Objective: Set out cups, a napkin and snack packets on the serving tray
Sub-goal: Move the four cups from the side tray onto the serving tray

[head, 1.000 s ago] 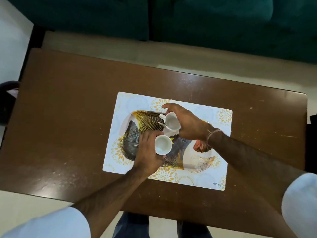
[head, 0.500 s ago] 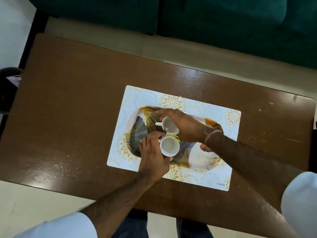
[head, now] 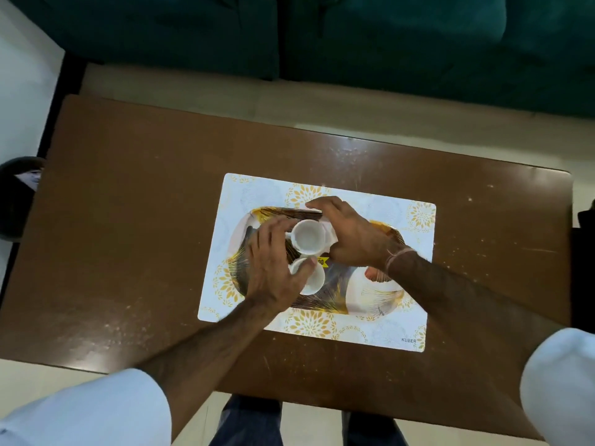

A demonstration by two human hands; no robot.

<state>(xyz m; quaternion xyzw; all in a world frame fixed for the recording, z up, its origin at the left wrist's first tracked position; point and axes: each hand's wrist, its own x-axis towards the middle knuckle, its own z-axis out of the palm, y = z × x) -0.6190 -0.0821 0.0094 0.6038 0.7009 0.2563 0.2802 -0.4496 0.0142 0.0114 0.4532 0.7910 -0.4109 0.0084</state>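
Two white cups (head: pixel 308 237) upright on tray (head: pixel 375 292)

Open brown table (head: pixel 128 220) all around; two cups (head: pixel 307 239) (touching) crowding the tray's (head: pixel 380 294) left half.

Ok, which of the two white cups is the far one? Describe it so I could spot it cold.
On the brown table lies a pale placemat printed with gold flowers, and on it an oval serving tray with a gold fan pattern. Two white cups sit side by side on the tray's left half. The far cup is the one nearer the green sofa, fully in view between both hands, while the near cup is partly covered by the left hand.
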